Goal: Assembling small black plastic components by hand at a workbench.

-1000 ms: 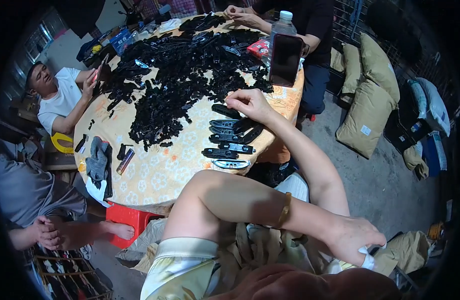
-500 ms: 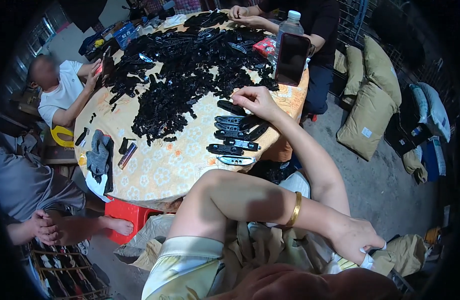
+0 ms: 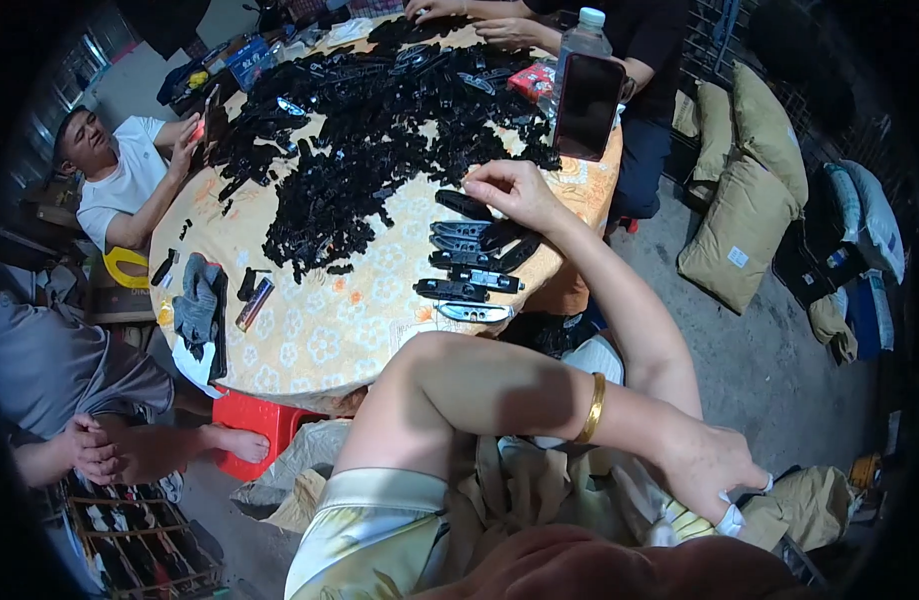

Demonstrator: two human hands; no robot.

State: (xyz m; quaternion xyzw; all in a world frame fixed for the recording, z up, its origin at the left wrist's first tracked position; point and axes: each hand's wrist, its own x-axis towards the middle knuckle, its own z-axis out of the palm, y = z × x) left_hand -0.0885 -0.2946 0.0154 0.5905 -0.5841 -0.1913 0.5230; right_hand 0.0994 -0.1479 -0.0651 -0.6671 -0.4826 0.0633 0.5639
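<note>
My right hand (image 3: 520, 195) rests at the table's right side, fingers curled and thumb and fingertips brought together beside a black elongated plastic piece (image 3: 464, 205). Whatever they may hold is hidden. Below it lies a short column of similar pieces, one with a shiny silver face (image 3: 474, 312). A large heap of black plastic parts (image 3: 330, 200) spreads over the table to the left. Crossing in front of me, my left arm wears a gold bangle (image 3: 593, 408). My left hand (image 3: 715, 470) hangs low at the right, fingers bent, white coverings at some tips; its grip is hidden.
A phone (image 3: 588, 107) stands upright before a clear bottle (image 3: 583, 60) and red box (image 3: 532, 82). A grey glove (image 3: 197, 305) and small cylinder (image 3: 256, 305) lie on the patterned tablecloth (image 3: 320, 345). People sit left and across. Stuffed sacks (image 3: 735, 235) lean at right; a red stool (image 3: 250, 430) stands lower left.
Across the table, the other person's hands have moved apart, one reaching left over the pile. The view has shifted slightly. My hands hold nearly the same pose.
</note>
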